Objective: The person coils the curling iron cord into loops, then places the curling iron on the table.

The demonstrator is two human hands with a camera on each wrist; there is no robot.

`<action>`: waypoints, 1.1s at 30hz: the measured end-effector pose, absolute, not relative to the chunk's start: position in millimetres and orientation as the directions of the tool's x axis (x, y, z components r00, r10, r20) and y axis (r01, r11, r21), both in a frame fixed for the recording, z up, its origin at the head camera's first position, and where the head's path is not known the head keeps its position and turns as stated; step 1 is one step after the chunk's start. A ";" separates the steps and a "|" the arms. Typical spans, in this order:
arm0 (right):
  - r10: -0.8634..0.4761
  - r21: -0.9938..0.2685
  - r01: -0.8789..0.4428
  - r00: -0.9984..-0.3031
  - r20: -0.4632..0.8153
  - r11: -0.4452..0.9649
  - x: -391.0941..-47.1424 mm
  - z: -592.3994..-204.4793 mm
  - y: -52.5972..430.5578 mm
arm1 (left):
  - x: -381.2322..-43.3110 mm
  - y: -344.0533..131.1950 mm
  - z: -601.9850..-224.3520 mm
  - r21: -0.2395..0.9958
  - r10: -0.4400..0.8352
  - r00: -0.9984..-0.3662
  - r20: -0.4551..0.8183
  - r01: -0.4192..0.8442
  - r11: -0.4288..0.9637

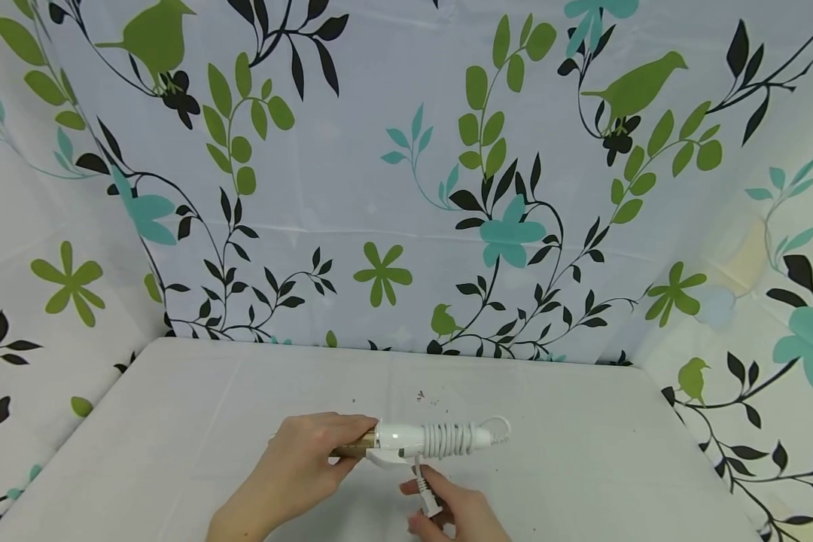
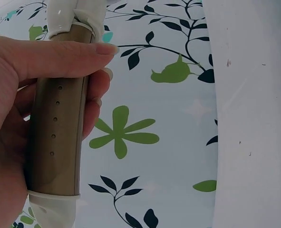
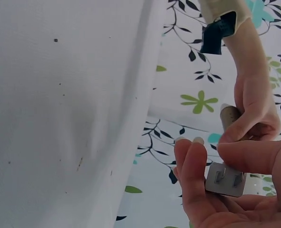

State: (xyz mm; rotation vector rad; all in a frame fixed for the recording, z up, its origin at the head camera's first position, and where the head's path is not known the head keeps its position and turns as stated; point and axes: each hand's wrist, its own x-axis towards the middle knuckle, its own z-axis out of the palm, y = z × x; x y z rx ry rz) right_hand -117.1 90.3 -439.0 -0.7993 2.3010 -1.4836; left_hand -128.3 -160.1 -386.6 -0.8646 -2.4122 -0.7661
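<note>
A curling iron with a white handle and bronze-gold barrel is held level above the table. My left hand grips it round the barrel, thumb across the top; a row of small holes shows along the metal in the left wrist view. White cord is wound in tight coils round the handle, with a loop sticking out at its right end. Below the handle, my right hand pinches the cord's plug between thumb and fingers. Its two flat prongs show in the right wrist view.
The white table carries a few small dark specks beyond the hands. Behind it and along both sides hangs a cloth printed with leaves, birds and flowers.
</note>
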 end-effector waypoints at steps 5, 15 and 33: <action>-0.573 -0.884 -0.335 -0.814 0.097 0.326 -116.4 -435.8 94.6 | -129.1 -157.9 -389.7 0.316 0.423 -0.716 0.555 0.652 0.689; -0.496 -0.745 -0.452 -0.848 0.187 0.491 -127.2 -437.4 101.8 | -142.4 -147.7 -413.2 0.289 0.424 -0.797 0.430 0.567 0.771; -0.493 -0.672 -0.427 -0.864 0.105 0.606 -140.3 -453.3 107.6 | -155.6 -133.5 -450.6 0.319 0.482 -0.843 0.238 0.537 0.781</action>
